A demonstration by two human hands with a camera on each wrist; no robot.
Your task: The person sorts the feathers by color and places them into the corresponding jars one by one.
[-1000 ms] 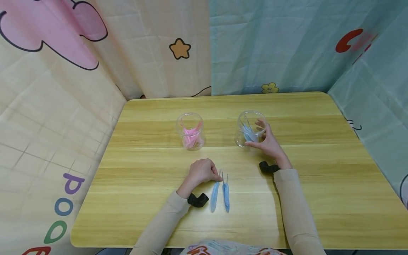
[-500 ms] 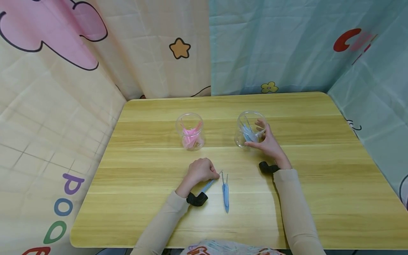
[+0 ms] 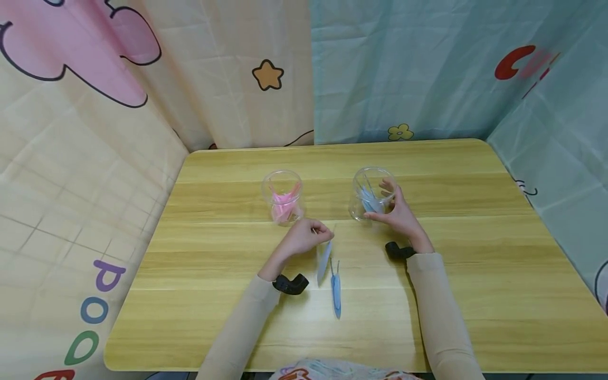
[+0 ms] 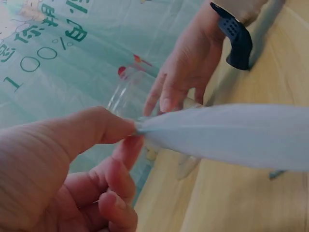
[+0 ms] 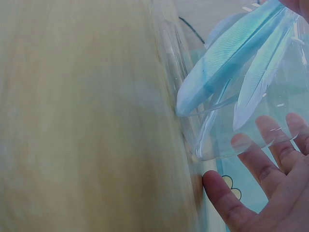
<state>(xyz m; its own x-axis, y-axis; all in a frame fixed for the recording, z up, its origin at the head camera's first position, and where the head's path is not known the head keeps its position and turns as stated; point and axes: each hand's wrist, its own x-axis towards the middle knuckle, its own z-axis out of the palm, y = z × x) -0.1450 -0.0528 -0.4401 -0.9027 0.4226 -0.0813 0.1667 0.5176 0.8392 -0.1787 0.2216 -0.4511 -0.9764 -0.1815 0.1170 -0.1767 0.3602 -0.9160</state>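
My left hand (image 3: 304, 236) pinches a pale blue feather (image 3: 324, 263) by its quill between thumb and fingertips. In the left wrist view the feather (image 4: 231, 133) stretches to the right, vane outward. At the right, my right hand (image 3: 401, 214) holds the side of a clear jar (image 3: 357, 207), its thumb in front and fingers round the far side. Several blue feathers (image 3: 369, 200) stand in that jar; the right wrist view shows the feathers (image 5: 227, 60) through its wall. On the table lie blue feathers (image 3: 336, 295) close together, with two quill ends showing.
A second clear jar (image 3: 298, 182) with pink feathers (image 3: 284, 206) stands to the left, just beyond my left hand. The wooden table (image 3: 199, 237) has curtains behind it and at both sides. Black wrist devices (image 3: 291, 285) sit on my wrists.
My left hand has picked up the blue feather from beside the others and moved it forward, toward the jars. The right hand has stayed at its jar.
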